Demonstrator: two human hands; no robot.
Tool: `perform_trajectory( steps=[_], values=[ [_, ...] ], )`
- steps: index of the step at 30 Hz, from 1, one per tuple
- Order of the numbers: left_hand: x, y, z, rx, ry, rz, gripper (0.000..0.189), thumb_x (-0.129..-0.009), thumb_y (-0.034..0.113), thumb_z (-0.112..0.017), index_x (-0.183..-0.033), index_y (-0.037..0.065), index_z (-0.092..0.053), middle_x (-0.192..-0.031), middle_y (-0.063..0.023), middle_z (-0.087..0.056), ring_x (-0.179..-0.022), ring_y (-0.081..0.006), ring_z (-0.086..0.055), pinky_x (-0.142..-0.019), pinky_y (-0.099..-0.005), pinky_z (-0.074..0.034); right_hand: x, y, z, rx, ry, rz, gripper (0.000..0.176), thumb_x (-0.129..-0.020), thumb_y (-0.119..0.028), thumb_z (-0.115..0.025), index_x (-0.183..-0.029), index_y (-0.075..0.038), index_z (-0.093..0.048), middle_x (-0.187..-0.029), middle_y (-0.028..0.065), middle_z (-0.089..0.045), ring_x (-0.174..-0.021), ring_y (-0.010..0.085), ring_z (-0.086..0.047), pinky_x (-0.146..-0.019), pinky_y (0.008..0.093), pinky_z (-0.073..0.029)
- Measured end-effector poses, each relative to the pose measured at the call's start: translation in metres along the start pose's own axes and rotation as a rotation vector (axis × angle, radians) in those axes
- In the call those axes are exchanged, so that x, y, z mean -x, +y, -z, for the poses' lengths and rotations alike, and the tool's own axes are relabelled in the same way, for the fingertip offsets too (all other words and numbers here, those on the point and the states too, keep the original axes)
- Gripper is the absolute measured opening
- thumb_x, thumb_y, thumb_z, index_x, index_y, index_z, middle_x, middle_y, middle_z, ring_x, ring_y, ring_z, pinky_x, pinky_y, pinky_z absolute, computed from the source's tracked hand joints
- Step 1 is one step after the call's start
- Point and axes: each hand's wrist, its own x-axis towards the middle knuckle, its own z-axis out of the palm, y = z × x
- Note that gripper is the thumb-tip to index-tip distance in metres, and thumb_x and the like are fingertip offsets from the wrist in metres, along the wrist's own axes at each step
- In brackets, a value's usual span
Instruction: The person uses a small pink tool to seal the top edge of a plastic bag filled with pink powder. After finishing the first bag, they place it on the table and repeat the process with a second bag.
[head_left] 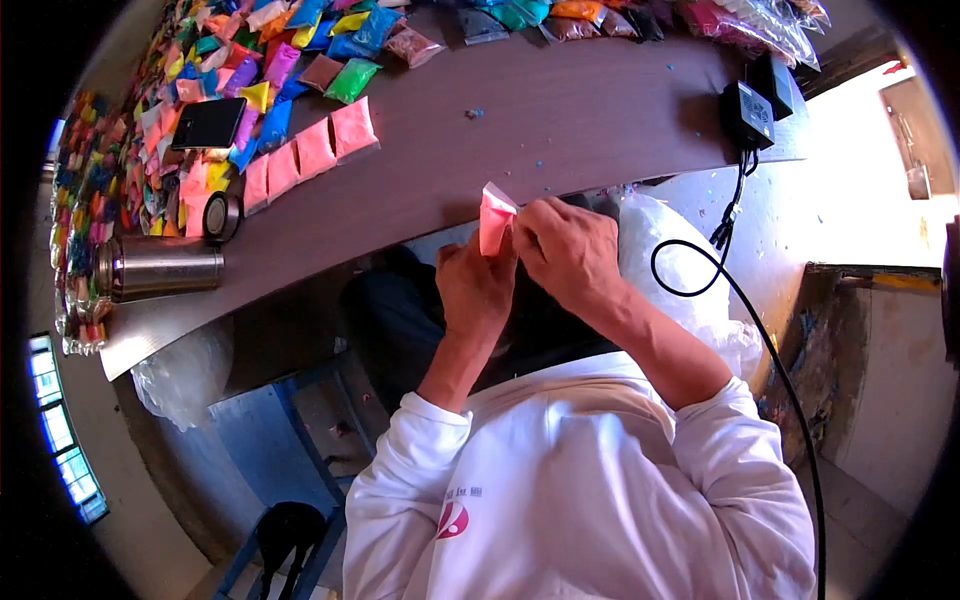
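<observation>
A small clear packet with pink filling (495,222) is held upright between my two hands, just past the table's near edge. My left hand (475,285) grips it from below and the left, fingers closed round its lower part. At its right side my right hand (568,245) is closed, its fingertips pinched near the packet's upper edge; the fingers partly hide what they grip. On the table to the left lies a row of several similar pink packets (316,150).
A big pile of coloured packets (285,65) covers the table's far left. A phone (208,123) lies on it. A steel flask (165,268) lies by the left edge, its dark lid (222,215) beside it. A black box with cables (748,115) sits at the right.
</observation>
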Motion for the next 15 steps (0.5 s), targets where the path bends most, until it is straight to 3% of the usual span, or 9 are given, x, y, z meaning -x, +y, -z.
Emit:
perform_trajectory(
  steps=[1,3,4,8,10,12,15],
  values=[
    [0.000,0.002,0.001,0.001,0.002,0.000,0.026,-0.093,0.022,-0.060,-0.080,0.000,-0.063,-0.065,-0.0148,-0.064,-0.058,-0.0272,-0.066,-0.058,-0.0347,-0.054,-0.001,0.002,0.001,0.001,0.000,0.002,0.010,-0.080,-0.009,-0.064,-0.076,-0.007,-0.055,-0.069,0.0094,-0.060,-0.059,0.0269,-0.061,-0.050,0.0369,-0.046],
    [-0.001,0.007,0.003,-0.046,-0.039,0.105,0.024,-0.092,0.029,-0.062,-0.093,0.005,-0.065,-0.070,-0.0134,-0.067,-0.061,-0.0255,-0.067,-0.079,-0.0391,-0.050,-0.006,0.009,0.004,0.011,0.031,-0.043,0.011,-0.080,-0.009,-0.064,-0.075,-0.007,-0.054,-0.070,0.0093,-0.060,-0.059,0.0272,-0.061,-0.050,0.0365,-0.047],
    [0.000,0.003,0.003,-0.048,-0.038,0.105,0.024,-0.092,0.029,-0.062,-0.093,0.005,-0.065,-0.070,-0.0134,-0.067,-0.061,-0.0255,-0.067,-0.079,-0.0391,-0.050,-0.007,0.010,0.005,0.015,0.046,-0.068,0.011,-0.080,-0.009,-0.064,-0.075,-0.007,-0.054,-0.070,0.0093,-0.059,-0.059,0.0273,-0.061,-0.050,0.0363,-0.047],
    [0.000,-0.003,0.000,-0.050,-0.065,0.078,0.025,-0.093,0.029,-0.061,-0.092,0.005,-0.065,-0.068,-0.0141,-0.066,-0.060,-0.0251,-0.067,-0.077,-0.0391,-0.051,-0.003,0.005,-0.004,-0.005,0.010,0.074,0.011,-0.079,-0.008,-0.063,-0.073,-0.006,-0.054,-0.068,0.0096,-0.059,-0.058,0.0278,-0.061,-0.049,0.0353,-0.046],
    [-0.004,-0.001,0.001,-0.040,-0.045,0.099,0.025,-0.093,0.029,-0.061,-0.090,0.004,-0.066,-0.067,-0.0142,-0.066,-0.059,-0.0255,-0.067,-0.077,-0.0389,-0.051,-0.011,0.010,-0.003,0.023,0.007,0.032,0.011,-0.079,-0.008,-0.064,-0.073,-0.006,-0.054,-0.069,0.0101,-0.059,-0.058,0.0287,-0.060,-0.050,0.0353,-0.046],
    [0.002,0.002,0.003,-0.088,-0.068,0.161,0.027,-0.093,0.028,-0.060,-0.086,0.003,-0.067,-0.066,-0.0144,-0.065,-0.058,-0.0272,-0.066,-0.067,-0.0371,-0.052,-0.008,0.011,0.000,0.040,0.008,-0.121,0.013,-0.080,-0.010,-0.064,-0.074,-0.005,-0.054,-0.070,0.0107,-0.060,-0.059,0.0291,-0.060,-0.051,0.0364,-0.047],
    [0.001,0.000,0.002,0.112,-0.016,0.169,0.029,-0.094,0.028,-0.059,-0.085,0.002,-0.067,-0.066,-0.0156,-0.066,-0.058,-0.0285,-0.066,-0.056,-0.0339,-0.053,-0.002,0.005,0.000,-0.020,0.051,-0.019,0.015,-0.082,-0.011,-0.064,-0.074,-0.006,-0.054,-0.069,0.0115,-0.060,-0.059,0.0281,-0.060,-0.051,0.0359,-0.048]
  ],
)
